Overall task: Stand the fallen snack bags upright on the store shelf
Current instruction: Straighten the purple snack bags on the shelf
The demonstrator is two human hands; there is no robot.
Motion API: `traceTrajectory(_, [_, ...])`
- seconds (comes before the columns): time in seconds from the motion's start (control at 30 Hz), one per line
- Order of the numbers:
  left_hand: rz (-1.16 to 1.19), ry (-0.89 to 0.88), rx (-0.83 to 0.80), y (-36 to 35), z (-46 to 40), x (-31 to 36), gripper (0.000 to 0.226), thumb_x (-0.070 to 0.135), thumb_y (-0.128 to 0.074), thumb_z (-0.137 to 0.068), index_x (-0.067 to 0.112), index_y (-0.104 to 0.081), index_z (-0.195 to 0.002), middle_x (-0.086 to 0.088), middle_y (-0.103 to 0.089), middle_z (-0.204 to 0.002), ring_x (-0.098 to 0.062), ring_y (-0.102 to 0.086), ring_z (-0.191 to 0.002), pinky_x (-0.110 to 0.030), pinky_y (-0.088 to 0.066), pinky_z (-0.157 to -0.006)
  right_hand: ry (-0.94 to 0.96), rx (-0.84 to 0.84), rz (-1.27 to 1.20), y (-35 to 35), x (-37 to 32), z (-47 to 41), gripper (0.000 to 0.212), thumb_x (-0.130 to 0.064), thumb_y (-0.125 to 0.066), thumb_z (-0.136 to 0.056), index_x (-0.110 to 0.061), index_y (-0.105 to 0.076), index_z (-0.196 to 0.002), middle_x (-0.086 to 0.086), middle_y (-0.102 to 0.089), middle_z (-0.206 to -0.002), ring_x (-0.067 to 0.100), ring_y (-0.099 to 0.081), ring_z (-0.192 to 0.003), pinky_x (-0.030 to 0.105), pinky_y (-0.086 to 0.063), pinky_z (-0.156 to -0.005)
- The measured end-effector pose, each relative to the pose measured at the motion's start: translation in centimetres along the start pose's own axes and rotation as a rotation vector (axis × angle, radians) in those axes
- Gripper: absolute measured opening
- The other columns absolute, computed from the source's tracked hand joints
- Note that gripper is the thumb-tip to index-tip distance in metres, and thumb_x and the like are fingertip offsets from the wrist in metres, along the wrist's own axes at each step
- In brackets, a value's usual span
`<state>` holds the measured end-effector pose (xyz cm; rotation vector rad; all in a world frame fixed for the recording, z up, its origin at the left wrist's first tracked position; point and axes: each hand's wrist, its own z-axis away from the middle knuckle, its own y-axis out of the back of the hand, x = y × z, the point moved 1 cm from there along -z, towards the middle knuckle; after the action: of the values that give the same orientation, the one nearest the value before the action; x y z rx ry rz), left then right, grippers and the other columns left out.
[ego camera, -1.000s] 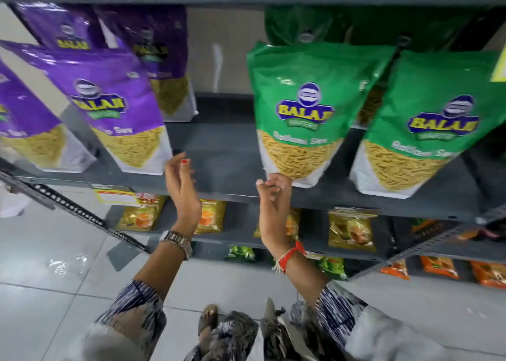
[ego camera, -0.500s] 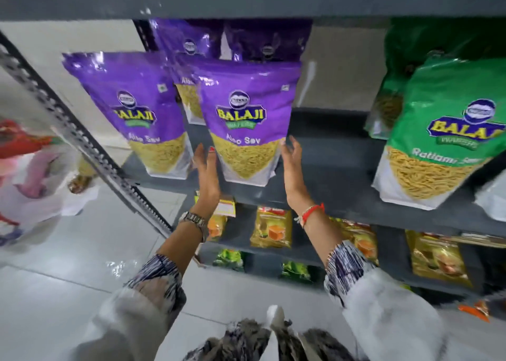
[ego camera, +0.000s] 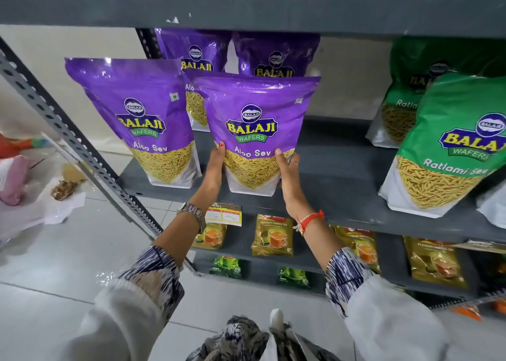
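Note:
A purple Aloo Sev bag (ego camera: 254, 125) stands upright at the front of the grey shelf (ego camera: 336, 185). My left hand (ego camera: 213, 172) presses its lower left side and my right hand (ego camera: 289, 177) presses its lower right side, so both hold the bag between them. Another purple bag (ego camera: 139, 120) stands upright to its left, and two more purple bags (ego camera: 197, 51) stand behind. Green Ratlami Sev bags (ego camera: 451, 147) stand on the right of the same shelf, leaning slightly.
A slotted metal upright (ego camera: 68, 136) slants down on the left. Tea packets (ego camera: 272, 234) sit on the lower shelves, and a price tag (ego camera: 223, 215) hangs from the shelf edge. Paper and litter (ego camera: 64, 191) lie on the tiled floor at left.
The view swung left from the green bags to the purple ones. Both hands left the green bag's base, reached the front purple bag and closed in on its lower sides.

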<state>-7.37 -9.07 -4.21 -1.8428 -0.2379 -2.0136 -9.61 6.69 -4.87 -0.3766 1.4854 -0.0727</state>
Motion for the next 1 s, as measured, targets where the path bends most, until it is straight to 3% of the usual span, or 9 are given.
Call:
traceTrajectory(0.33, [-0.020, -0.016, 0.072, 0.7, 0.5, -0.5, 0.043, 0.036, -0.035, -0.096, 0.011, -0.042, -0.131, -0.012, -0.050, -0.138, -0.026, -0.047, -0.127, -0.043, -0.035, -0.111, 0.026, 0.106, -0.015, 0.1, 0.2, 0.9, 0.037, -0.027, -0.054, -0.093, -0.020, -0.037, -0.125, -0.003, -0.060, -0.114, 0.007, -0.064, -0.099, 0.017, -0.056, -0.073])
traceTrajectory(0.4, [-0.039, -0.119, 0.187, 2.1, 1.5, -1.2, 0.027, 0.035, -0.039, -0.095, 0.023, -0.051, -0.116, -0.004, -0.056, -0.125, -0.020, -0.051, -0.118, -0.038, -0.039, -0.106, 0.090, 0.255, -0.036, -0.1, 0.9, 2.1, 0.039, -0.026, -0.059, -0.090, -0.016, -0.042, -0.124, 0.005, -0.058, -0.121, 0.013, -0.061, -0.108, 0.028, -0.056, -0.086])
traceTrajectory(0.5, [-0.014, -0.343, 0.465, 5.7, 3.5, -1.9, 0.015, 0.027, -0.045, -0.092, 0.026, -0.060, -0.091, 0.002, -0.063, -0.091, -0.006, -0.061, -0.085, -0.021, -0.049, -0.076, 0.191, 0.420, 0.021, -1.1, 2.2, 4.4, 0.025, -0.028, -0.063, -0.085, -0.025, -0.049, -0.105, 0.021, -0.050, -0.120, 0.028, -0.055, -0.108, 0.042, -0.050, -0.088])
traceTrajectory(0.57, [0.011, -0.391, 0.673, 8.6, 4.1, -1.9, 0.017, 0.022, -0.043, -0.090, 0.024, -0.057, -0.082, 0.002, -0.058, -0.080, -0.009, -0.055, -0.074, -0.028, -0.044, -0.070, 0.252, 0.366, 0.073, -2.7, 3.1, 5.8, 0.019, -0.026, -0.061, -0.083, -0.025, -0.049, -0.097, 0.021, -0.050, -0.111, 0.035, -0.053, -0.104, 0.045, -0.048, -0.087])
traceTrajectory(0.63, [0.070, -0.360, 0.779, 11.4, 3.8, -1.6, 0.013, 0.018, -0.043, -0.090, 0.021, -0.053, -0.082, -0.003, -0.054, -0.082, -0.019, -0.049, -0.080, -0.037, -0.038, -0.074, 0.278, 0.244, 0.128, -5.0, 3.8, 6.7, 0.018, -0.028, -0.059, -0.082, -0.023, -0.050, -0.097, 0.013, -0.051, -0.107, 0.025, -0.054, -0.100, 0.039, -0.048, -0.085])
traceTrajectory(0.73, [0.023, -0.321, 0.723, 14.2, 2.7, -0.6, 0.013, 0.023, -0.042, -0.093, 0.017, -0.048, -0.102, -0.007, -0.053, -0.103, -0.020, -0.048, -0.096, -0.038, -0.040, -0.085, 0.219, -0.001, 0.204, -9.0, 4.3, 6.2, 0.019, -0.029, -0.059, -0.084, -0.026, -0.053, -0.102, 0.009, -0.055, -0.107, 0.020, -0.055, -0.096, 0.037, -0.049, -0.084])
traceTrajectory(0.8, [0.002, -0.276, 0.600, 15.3, 1.8, 0.3, 0.035, 0.031, -0.037, -0.096, 0.016, -0.038, -0.127, -0.011, -0.045, -0.132, -0.016, -0.043, -0.114, -0.034, -0.037, -0.096, 0.097, -0.144, 0.252, -11.8, 4.7, 5.1, 0.041, -0.031, -0.060, -0.086, -0.015, -0.049, -0.123, 0.014, -0.053, -0.125, 0.024, -0.053, -0.113, 0.041, -0.047, -0.098])
traceTrajectory(0.87, [0.008, -0.242, 0.476, 15.6, 0.9, 1.0, 0.048, 0.036, -0.033, -0.097, 0.019, -0.023, -0.141, -0.009, -0.032, -0.148, -0.014, -0.036, -0.126, -0.032, -0.033, -0.102, -0.045, -0.188, 0.273, -14.2, 4.7, 3.9, 0.069, -0.035, -0.059, -0.088, -0.008, -0.028, -0.143, 0.016, -0.034, -0.149, 0.026, -0.036, -0.136, 0.042, -0.031, -0.115])
traceTrajectory(1.0, [0.040, -0.177, 0.395, 15.2, -0.6, 1.3, 0.056, 0.046, -0.036, -0.094, 0.027, -0.015, -0.143, -0.004, -0.039, -0.144, -0.020, -0.042, -0.126, -0.037, -0.037, -0.101, -0.101, -0.143, 0.266, -16.8, 4.5, 1.6, 0.092, -0.044, -0.062, -0.084, -0.013, -0.007, -0.151, 0.013, -0.012, -0.160, 0.025, -0.015, -0.147, 0.035, -0.017, -0.117])
